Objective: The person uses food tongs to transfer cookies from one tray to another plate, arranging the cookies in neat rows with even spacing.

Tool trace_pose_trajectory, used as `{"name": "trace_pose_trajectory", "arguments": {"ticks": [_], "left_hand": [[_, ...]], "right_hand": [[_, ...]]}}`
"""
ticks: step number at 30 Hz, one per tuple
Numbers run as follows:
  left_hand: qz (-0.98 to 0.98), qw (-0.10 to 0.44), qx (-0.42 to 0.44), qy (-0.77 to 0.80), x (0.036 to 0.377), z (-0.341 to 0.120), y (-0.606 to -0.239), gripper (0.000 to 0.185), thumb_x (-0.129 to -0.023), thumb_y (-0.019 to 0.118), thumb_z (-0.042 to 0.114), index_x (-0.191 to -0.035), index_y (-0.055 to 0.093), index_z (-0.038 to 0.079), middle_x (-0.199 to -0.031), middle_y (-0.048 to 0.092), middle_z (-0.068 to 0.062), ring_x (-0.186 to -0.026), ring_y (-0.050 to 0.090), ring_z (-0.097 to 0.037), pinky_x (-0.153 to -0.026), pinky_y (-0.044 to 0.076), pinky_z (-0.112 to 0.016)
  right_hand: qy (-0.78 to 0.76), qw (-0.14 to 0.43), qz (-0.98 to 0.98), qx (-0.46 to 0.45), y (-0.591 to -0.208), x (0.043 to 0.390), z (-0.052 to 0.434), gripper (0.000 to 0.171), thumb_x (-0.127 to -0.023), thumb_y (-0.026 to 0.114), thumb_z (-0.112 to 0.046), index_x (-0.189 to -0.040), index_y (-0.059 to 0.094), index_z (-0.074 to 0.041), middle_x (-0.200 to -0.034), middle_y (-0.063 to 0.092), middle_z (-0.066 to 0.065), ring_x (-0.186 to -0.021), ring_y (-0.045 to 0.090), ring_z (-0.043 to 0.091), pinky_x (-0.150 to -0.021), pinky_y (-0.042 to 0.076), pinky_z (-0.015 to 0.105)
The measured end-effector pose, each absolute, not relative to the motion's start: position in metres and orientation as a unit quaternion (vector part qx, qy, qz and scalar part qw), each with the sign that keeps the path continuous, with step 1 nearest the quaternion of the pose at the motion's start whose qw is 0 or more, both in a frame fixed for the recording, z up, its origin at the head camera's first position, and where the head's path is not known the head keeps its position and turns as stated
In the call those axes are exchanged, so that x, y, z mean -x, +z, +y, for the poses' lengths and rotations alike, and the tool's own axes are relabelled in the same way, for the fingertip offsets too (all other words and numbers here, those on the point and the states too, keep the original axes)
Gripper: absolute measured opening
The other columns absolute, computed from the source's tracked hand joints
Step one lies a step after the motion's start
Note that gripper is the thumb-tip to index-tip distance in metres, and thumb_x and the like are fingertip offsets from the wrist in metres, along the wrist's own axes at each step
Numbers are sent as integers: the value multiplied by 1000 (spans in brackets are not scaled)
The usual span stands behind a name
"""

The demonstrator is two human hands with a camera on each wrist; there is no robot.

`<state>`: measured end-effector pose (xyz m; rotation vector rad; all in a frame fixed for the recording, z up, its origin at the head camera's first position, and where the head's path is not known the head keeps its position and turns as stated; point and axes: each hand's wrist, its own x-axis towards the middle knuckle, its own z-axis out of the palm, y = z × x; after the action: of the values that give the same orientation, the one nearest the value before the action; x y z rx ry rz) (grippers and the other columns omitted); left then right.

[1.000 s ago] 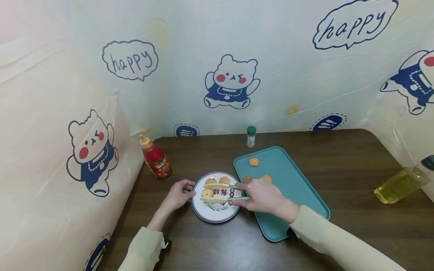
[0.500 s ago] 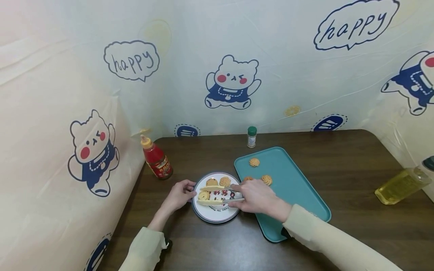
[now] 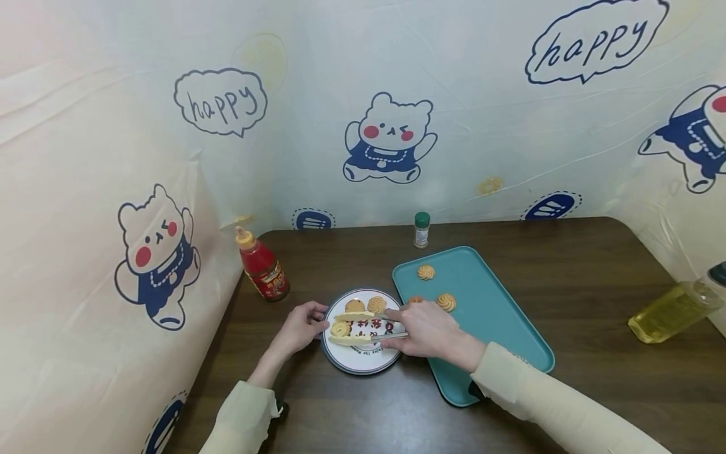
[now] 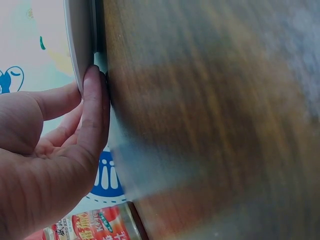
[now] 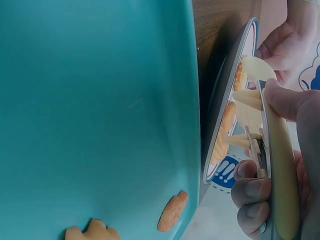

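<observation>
My left hand [image 3: 303,326] holds the left rim of a white round plate [image 3: 363,362] with dark rim lines. In the left wrist view its thumb lies on top and its fingers beneath the rim. Over the plate, my right hand [image 3: 428,329] grips cream-tipped tongs [image 3: 348,340], also seen from the side in the right wrist view. A pale swirled cookie [image 3: 340,328] lies between the two tong tips; whether they press it is unclear. Two more cookies, one round [image 3: 354,305] and one swirled [image 3: 377,304], lie at the plate's back.
Right of the plate lies a teal tray [image 3: 488,315] bearing swirled cookies [image 3: 426,272], one partly behind my right hand. A red sauce bottle [image 3: 266,271] stands back left. At the back is a green-capped shaker [image 3: 421,230]; an oil bottle [image 3: 675,309] stands far right.
My right hand has moved slightly left and toward me with the tongs. The cookie between their tips has shifted the same way on the plate. My left hand keeps its place at the rim.
</observation>
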<state>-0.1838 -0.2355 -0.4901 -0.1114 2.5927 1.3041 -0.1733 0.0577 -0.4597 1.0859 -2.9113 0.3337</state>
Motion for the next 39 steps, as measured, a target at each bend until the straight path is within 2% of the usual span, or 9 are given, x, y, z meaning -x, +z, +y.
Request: {"name": "trace_pose_trajectory", "arguments": {"ticks": [9, 15, 18, 21, 24, 26, 30, 32, 39], "left_hand": [[883, 119, 35, 453, 184, -236, -491, 31, -92, 70, 2, -123, 63, 0, -99, 62, -11, -79, 62, -20, -68, 60, -33], [884, 116, 34, 452, 184, -236, -489, 32, -92, 70, 2, -122, 62, 0, -99, 61, -11, -80, 62, -20, -68, 60, -33], [884, 117, 38, 451, 184, -236, -489, 32, -92, 70, 3, -123, 63, 1, -99, 61, -11, -80, 62, -21, -69, 60, -34], [884, 119, 37, 450, 184, -237, -488, 33, -92, 71, 3, -123, 62, 1, -99, 61, -12, -81, 62, -21, -69, 60, -34], [883, 121, 38, 451, 184, -237, -488, 33, -92, 71, 3, -123, 62, 1, -100, 61, -12, -81, 61, -22, -70, 60, -34], [883, 121, 40, 452, 184, -237, -489, 33, -91, 71, 4, -123, 63, 2, -99, 61, -11, -81, 61, -22, -70, 60, -34], [884, 120, 37, 450, 183, -237, -488, 33, -91, 71, 3, -123, 62, 2, -99, 62, -11, -80, 62, -21, -70, 60, -34], [884, 120, 37, 451, 183, -237, -488, 33, -91, 71, 3, -123, 62, 2, -99, 62, -11, -81, 62, -22, -70, 60, -34], [883, 122, 36, 453, 183, -236, -487, 33, -91, 71, 4, -123, 62, 2, -99, 62, -10, -81, 62, -20, -71, 60, -34]], "right_hand": [[123, 12, -933, -337, -456, 172, 60, 67, -81, 71, -65, -130, 69, -18, -71, 65, -4, -65, 48, 11, -43, 33, 24], [145, 22, -936, -321, -448, 171, 68, 67, -80, 73, -63, -128, 70, -17, -101, 73, 6, -64, 54, 9, -46, 38, 24], [150, 34, -936, -317, -444, 171, 76, 66, -80, 73, -64, -126, 71, -16, -109, 73, 6, -71, 65, 13, -52, 49, 26], [155, 36, -938, -309, -440, 171, 85, 65, -81, 71, -64, -125, 71, -16, -114, 72, 5, -83, 69, 14, -57, 51, 25], [167, 22, -940, -296, -434, 170, 97, 66, -81, 70, -64, -127, 70, -16, -106, 74, 5, -69, 63, 10, -48, 43, 25], [166, 17, -943, -288, -432, 171, 107, 69, -81, 69, -67, -127, 69, -16, -89, 73, 1, -59, 53, 7, -43, 35, 24], [159, 20, -948, -276, -430, 171, 129, 76, -80, 65, -73, -129, 68, -15, -59, 50, -10, -48, 39, 6, -42, 29, 25], [157, 23, -949, -271, -430, 171, 141, 79, -79, 64, -76, -130, 68, -15, -55, 42, -12, -47, 37, 6, -43, 30, 25], [163, 39, -948, -271, -428, 162, 181, 83, -78, 63, -77, -127, 69, -10, -54, 41, -16, -47, 36, 2, -42, 32, 23]]}}
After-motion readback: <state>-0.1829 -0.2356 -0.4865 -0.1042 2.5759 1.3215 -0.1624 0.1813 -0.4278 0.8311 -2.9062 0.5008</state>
